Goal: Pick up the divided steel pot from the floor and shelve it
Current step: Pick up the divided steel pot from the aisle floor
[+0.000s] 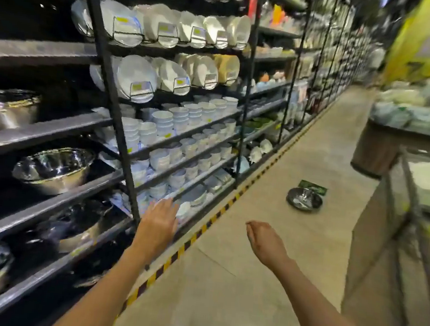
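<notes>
While both hands, left hand [158,222] spread, right hand [264,241] pressed flat, are empty, the divided steel pot [304,199] on the floor [262,287] looks rigid, slippery; grip its rim.

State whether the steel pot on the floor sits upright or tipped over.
Upright: the pot rests on its base on the floor, open side up, its inside showing.

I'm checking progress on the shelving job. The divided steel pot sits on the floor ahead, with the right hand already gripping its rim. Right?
Not quite. The head view shows the divided steel pot on the floor ahead, but the right hand is well short of it, open and holding nothing.
</notes>
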`<state>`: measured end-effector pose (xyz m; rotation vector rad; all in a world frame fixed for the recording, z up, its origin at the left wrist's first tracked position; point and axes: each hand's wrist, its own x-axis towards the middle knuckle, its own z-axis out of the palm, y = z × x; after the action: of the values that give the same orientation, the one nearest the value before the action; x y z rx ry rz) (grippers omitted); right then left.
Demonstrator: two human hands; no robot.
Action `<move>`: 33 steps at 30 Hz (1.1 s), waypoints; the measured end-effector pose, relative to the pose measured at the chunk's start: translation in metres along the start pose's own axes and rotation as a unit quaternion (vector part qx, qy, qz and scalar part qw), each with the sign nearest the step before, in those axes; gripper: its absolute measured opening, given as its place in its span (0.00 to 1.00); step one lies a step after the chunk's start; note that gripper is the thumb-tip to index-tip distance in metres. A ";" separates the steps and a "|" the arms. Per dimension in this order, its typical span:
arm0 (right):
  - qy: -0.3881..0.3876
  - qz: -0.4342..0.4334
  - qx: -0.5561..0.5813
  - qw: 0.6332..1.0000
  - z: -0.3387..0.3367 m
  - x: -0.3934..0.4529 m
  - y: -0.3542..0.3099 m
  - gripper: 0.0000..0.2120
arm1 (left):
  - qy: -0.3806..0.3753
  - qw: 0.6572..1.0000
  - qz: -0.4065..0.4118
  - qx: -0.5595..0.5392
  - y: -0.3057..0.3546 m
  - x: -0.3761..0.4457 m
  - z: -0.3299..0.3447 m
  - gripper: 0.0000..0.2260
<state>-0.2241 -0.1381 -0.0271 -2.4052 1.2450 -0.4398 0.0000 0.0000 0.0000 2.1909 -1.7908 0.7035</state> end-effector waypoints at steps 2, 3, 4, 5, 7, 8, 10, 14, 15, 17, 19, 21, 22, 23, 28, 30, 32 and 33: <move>0.026 0.037 0.007 0.999 -0.007 0.023 0.042 0.16 | -0.049 0.998 0.021 -0.042 0.021 0.040 0.025 0.18; 0.040 0.055 0.008 0.998 -0.013 0.038 0.067 0.16 | -0.062 0.996 0.038 -0.057 0.032 0.064 0.042 0.23; 0.038 0.080 0.006 0.996 -0.023 0.050 0.087 0.16 | -0.065 0.995 0.042 -0.064 0.043 0.087 0.054 0.27; 0.040 0.097 0.001 0.994 -0.030 0.063 0.110 0.16 | -0.064 0.994 0.055 -0.070 0.054 0.112 0.069 0.29; 0.047 0.124 -0.009 0.991 -0.049 0.086 0.152 0.15 | -0.062 0.991 0.079 -0.085 0.072 0.159 0.096 0.31; 0.053 0.145 -0.010 0.988 -0.060 0.097 0.170 0.15 | -0.052 0.991 0.085 -0.090 0.081 0.182 0.108 0.31; 0.075 0.187 -0.017 0.979 -0.078 0.121 0.211 0.15 | -0.069 0.988 0.081 -0.112 0.098 0.230 0.134 0.29; 0.094 0.245 -0.036 0.964 -0.099 0.173 0.285 0.16 | -0.134 0.979 0.055 -0.141 0.125 0.320 0.204 0.22; 0.095 0.260 -0.038 0.960 -0.101 0.189 0.304 0.16 | -0.147 0.977 0.041 -0.151 0.132 0.343 0.224 0.22; 0.097 0.288 -0.042 0.952 -0.103 0.225 0.341 0.16 | -0.155 0.975 0.039 -0.155 0.148 0.391 0.263 0.23; 0.098 0.312 -0.044 0.944 -0.106 0.266 0.376 0.15 | -0.166 0.974 0.048 -0.147 0.165 0.442 0.304 0.23; 0.108 0.337 -0.045 0.934 -0.110 0.313 0.409 0.13 | -0.174 0.972 0.062 -0.146 0.179 0.496 0.343 0.21; 0.114 0.353 -0.042 0.928 -0.113 0.336 0.425 0.12 | -0.179 0.970 0.079 -0.144 0.185 0.524 0.361 0.18; 0.121 0.365 -0.038 0.922 -0.117 0.362 0.440 0.12 | -0.178 0.969 0.102 -0.138 0.192 0.553 0.380 0.14; 0.116 0.394 -0.034 0.911 -0.141 0.479 0.501 0.11 | -0.210 0.958 0.119 -0.154 0.226 0.684 0.449 0.10; 0.107 0.399 -0.034 0.910 -0.150 0.523 0.526 0.10 | -0.220 0.954 0.122 -0.165 0.244 0.732 0.474 0.10; 0.105 0.401 -0.034 0.909 -0.155 0.568 0.558 0.10 | -0.225 0.950 0.144 -0.160 0.263 0.777 0.506 0.10; 0.103 0.402 -0.034 0.909 -0.156 0.591 0.577 0.10 | -0.217 0.951 0.147 -0.166 0.271 0.799 0.526 0.11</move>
<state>-0.3711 -0.9612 -0.1121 -1.6866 2.2068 -0.3901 -0.0337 -0.9895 -0.0896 1.9732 -2.2791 -0.0578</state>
